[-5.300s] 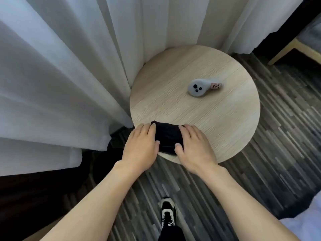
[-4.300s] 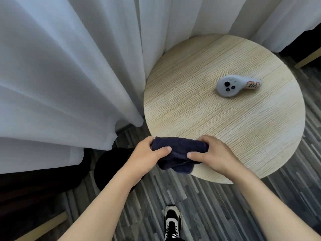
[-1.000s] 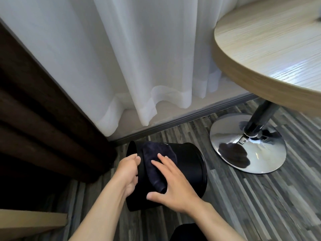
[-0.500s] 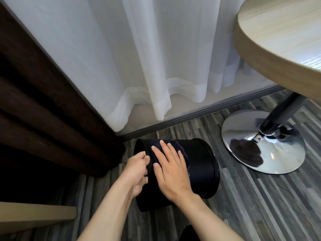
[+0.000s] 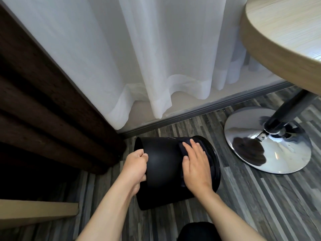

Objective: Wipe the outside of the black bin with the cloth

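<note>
On the floor beside the dark curtain (image 5: 52,105), the bin (image 5: 163,164) lies on its side, its open mouth turned to that curtain and its closed end away from it. It is a smooth black cylinder, probably thin plastic, so I judge it light, stiff and a little slippery; it can roll easily if nothing steadies it. The best place to hold is the rim at the mouth, and the left hand (image 5: 136,166) does this: its fingers are curled and pinch the rim, thumb on the outside. The right hand (image 5: 195,164) lies flat on the bin wall near the closed end, fingers spread a little, and presses the cloth (image 5: 207,154) against it. The cloth is dark, soft and folded, mostly hidden under the palm; it will follow the round wall well.

Farther from the dark curtain hangs a white sheer curtain (image 5: 156,58), thin and wavy. Beyond the bin's closed end stands the table's (image 5: 286,40) shiny chrome foot (image 5: 267,141), a round disc, on grey striped wood flooring (image 5: 251,197). The tabletop is pale wood.
</note>
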